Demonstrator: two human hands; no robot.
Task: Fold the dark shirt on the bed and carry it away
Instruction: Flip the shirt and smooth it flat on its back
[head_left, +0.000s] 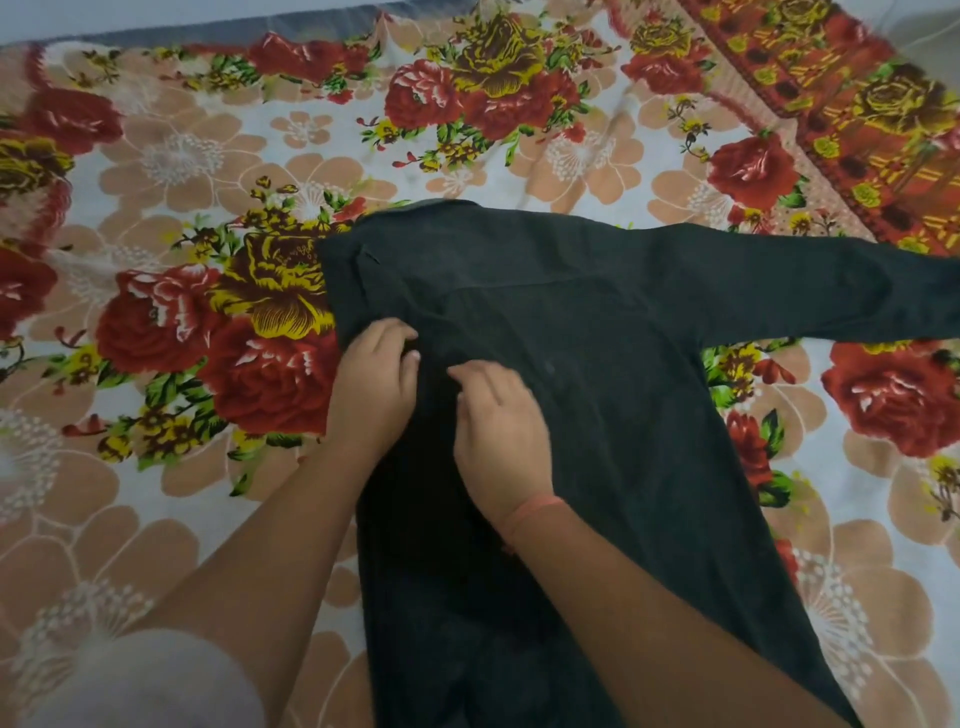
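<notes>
The dark shirt (613, 364) lies flat on the bed, collar end away from me, its body running down to the frame's bottom edge. Its right sleeve stretches out flat to the right edge. The left side is folded inward, so that sleeve is hidden. My left hand (374, 379) rests on the folded left edge with fingers curled onto the cloth. Just beside it, my right hand (498, 436) presses on the fabric near the shirt's middle, fingertips pinching a small wrinkle. A thin orange band circles my right wrist.
A floral bedsheet (182, 260) with red and yellow roses covers the bed on all sides of the shirt. A red patterned border (841, 104) runs along the far right. The bed's far edge (208, 31) shows at the top left.
</notes>
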